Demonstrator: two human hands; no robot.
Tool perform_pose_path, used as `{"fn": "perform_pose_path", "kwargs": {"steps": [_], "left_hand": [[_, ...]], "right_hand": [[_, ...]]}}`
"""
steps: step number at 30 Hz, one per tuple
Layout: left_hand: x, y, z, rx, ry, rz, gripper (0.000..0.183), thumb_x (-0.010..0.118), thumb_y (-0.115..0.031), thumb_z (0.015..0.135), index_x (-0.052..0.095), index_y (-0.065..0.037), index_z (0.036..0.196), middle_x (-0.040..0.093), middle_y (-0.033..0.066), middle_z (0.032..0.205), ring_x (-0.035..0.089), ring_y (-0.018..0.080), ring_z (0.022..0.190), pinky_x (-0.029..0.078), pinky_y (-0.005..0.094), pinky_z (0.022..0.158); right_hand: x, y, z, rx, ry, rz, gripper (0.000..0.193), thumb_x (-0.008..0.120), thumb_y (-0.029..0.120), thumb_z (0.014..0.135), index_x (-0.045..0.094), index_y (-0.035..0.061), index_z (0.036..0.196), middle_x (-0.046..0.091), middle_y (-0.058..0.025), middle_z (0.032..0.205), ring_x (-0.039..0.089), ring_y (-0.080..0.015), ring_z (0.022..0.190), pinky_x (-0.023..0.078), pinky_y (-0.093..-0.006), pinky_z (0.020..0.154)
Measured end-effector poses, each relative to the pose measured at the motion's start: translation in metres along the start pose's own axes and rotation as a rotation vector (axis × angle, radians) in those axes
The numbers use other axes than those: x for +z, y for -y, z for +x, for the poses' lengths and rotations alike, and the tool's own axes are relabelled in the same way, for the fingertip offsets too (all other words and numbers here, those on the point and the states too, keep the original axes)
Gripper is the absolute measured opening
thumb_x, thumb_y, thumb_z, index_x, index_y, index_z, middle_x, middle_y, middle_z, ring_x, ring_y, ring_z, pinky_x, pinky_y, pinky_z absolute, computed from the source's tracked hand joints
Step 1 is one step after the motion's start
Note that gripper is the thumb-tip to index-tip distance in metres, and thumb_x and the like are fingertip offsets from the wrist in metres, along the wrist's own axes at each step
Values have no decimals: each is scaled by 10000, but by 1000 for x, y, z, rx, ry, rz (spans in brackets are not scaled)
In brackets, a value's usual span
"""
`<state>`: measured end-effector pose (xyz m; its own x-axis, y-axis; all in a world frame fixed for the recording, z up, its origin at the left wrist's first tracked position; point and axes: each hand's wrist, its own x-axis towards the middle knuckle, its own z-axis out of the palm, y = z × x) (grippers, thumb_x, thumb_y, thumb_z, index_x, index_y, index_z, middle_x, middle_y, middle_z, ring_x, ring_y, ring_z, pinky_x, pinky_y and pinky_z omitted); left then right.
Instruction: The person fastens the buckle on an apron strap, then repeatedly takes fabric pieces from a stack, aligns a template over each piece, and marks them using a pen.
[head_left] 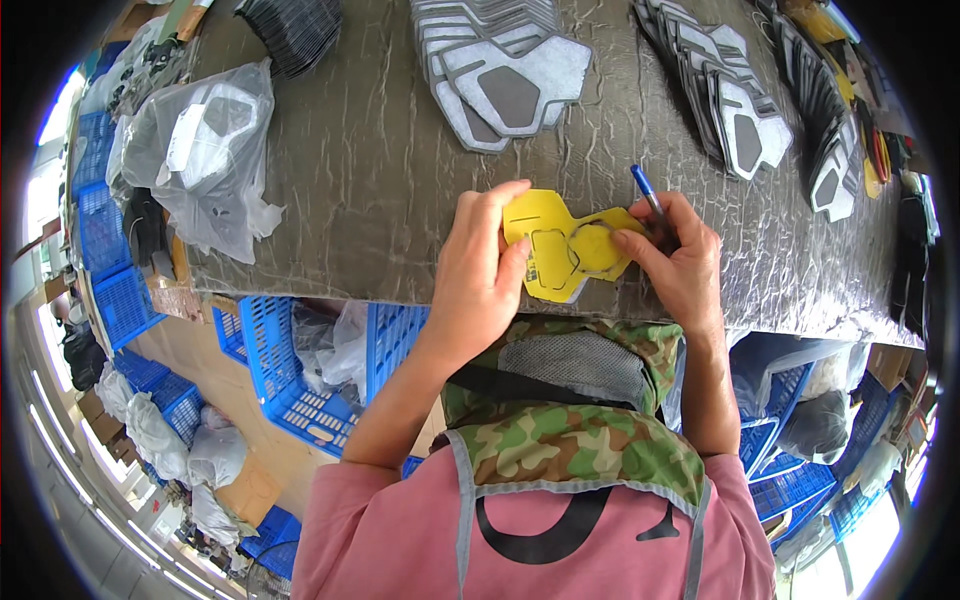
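Observation:
A flat yellow template point(548, 212) with slots and a looped outline on it lies at the table's near edge. My left hand point(474, 268) grips its left side, thumb on top and fingers along the far edge. On the right, my right hand point(682, 262) pinches the template's right end with the thumb. That hand also holds a blue pen point(643, 183), tilted with its blue end up. A sliver of a pale grey piece point(577, 291) shows under the template's lower edge; the remainder of it is hidden.
Fanned grey cut pieces point(562, 85) lie beyond my hands, with more stacks point(742, 125) at the right. A clear plastic bag point(235, 205) sits on the table point(350, 180) at the left. Blue crates point(275, 350) stand below the near edge.

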<state>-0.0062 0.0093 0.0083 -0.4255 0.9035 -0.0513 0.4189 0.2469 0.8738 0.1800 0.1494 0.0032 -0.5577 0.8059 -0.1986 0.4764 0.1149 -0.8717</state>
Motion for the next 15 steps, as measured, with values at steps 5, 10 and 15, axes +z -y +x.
{"fn": "perform_pose_path", "kwargs": {"steps": [5, 10, 15], "left_hand": [[6, -4, -3, 56, -38, -7, 362, 574, 76, 917, 574, -43, 1259, 543, 82, 1018, 533, 159, 797, 452, 282, 684], [11, -10, -13, 7, 27, 111, 280, 581, 43, 916, 573, -40, 1183, 548, 138, 1004, 581, 290, 791, 476, 363, 702], [13, -19, -18, 76, 77, 333, 379, 621, -1, 889, 555, -84, 1252, 535, 131, 1010, 575, 345, 845, 440, 438, 755]], "right_hand": [[-9, 13, 0, -64, 55, -115, 466, 865, 75, 724, 640, 0, 1125, 655, -73, 1126, 637, -105, 788, 536, -253, 696], [-19, 10, -7, -234, 200, -222, 598, 878, 77, 662, 623, 17, 1198, 567, -93, 1269, 665, -217, 971, 579, -310, 778], [-18, 4, -8, -299, 209, -234, 623, 882, 84, 652, 619, 23, 1213, 561, -96, 1265, 663, -286, 1021, 601, -350, 819]]}}
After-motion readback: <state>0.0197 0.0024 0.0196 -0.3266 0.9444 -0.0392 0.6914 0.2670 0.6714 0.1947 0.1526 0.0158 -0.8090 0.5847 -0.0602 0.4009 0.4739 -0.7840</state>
